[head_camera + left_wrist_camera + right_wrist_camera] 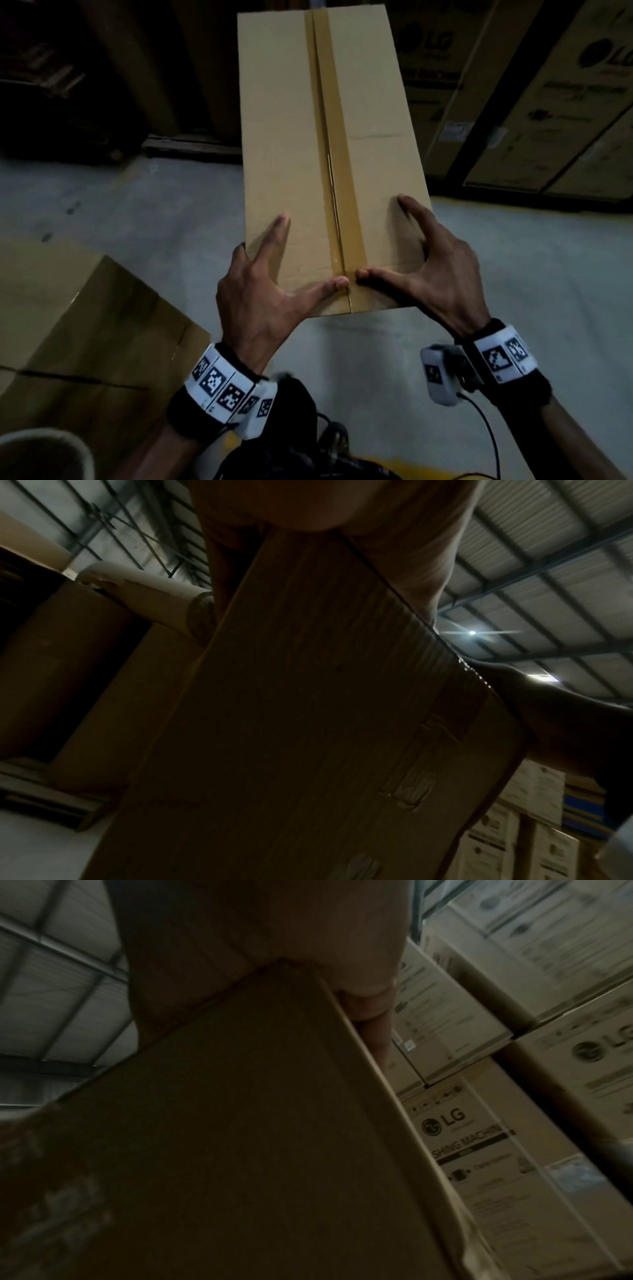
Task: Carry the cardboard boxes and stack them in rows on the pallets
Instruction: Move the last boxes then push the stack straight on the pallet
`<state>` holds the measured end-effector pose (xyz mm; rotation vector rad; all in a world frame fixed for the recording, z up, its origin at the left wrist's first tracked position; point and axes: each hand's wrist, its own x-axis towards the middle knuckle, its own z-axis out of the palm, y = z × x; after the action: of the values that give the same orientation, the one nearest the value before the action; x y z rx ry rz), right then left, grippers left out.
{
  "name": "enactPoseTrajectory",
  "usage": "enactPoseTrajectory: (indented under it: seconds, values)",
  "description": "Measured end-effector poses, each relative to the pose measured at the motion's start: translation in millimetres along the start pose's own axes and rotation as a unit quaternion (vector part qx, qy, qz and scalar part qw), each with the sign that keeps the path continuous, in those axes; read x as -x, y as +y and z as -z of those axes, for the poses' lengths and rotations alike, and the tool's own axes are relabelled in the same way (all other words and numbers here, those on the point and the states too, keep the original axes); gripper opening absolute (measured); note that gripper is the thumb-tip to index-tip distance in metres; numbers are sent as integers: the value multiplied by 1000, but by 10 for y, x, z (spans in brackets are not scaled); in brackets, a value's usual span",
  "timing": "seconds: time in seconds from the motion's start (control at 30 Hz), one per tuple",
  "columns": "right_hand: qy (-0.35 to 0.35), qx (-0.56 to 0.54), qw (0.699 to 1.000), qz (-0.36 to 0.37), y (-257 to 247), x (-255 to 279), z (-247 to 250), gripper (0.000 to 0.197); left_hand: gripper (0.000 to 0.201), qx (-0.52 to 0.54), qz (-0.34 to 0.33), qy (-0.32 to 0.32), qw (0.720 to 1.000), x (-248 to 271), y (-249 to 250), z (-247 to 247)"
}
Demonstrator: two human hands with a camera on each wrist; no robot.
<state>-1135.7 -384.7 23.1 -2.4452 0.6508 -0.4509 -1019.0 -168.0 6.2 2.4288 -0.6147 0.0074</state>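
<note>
A long plain cardboard box (308,137) with brown tape along its top seam is held in the air, pointing away from me. My left hand (274,277) grips its near left corner: thumb and forefinger lie on top, and the other fingers wrap over the left edge. My right hand (428,267) grips the near right corner the same way, with its thumb meeting the left thumb at the tape. From below, the left wrist view shows the box's underside (308,723), and the right wrist view shows the underside (240,1150) with fingers (373,1015) along its right edge.
Another cardboard box (85,325) lies low at my left. Printed LG cartons (548,102) are stacked at the back right. A dark wooden pallet (191,147) sits at the back centre. Grey concrete floor (137,212) lies between them. A pale round rim (44,452) shows at bottom left.
</note>
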Motion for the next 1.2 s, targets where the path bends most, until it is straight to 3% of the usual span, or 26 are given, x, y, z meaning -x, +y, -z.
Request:
enactPoseTrajectory:
  seconds: [0.33, 0.57, 0.87, 1.2]
  values:
    - [-45, -6, 997, 60, 167, -2660, -620, 117, 119, 15, 46, 74, 996, -2333, -208, -562]
    - [-90, -39, 991, 96, -186, -4589, -1074, 115, 119, -5, 93, 110, 990, -4056, -489, -473]
    - [-160, -73, 974, 140, -838, -6383, -2072, 116, 120, -35, 187, 138, 972, -5564, -1217, -250]
    - [-249, -95, 928, 259, -2049, -8757, -3599, 115, 121, -49, 322, 216, 921, -7454, -2326, 144]
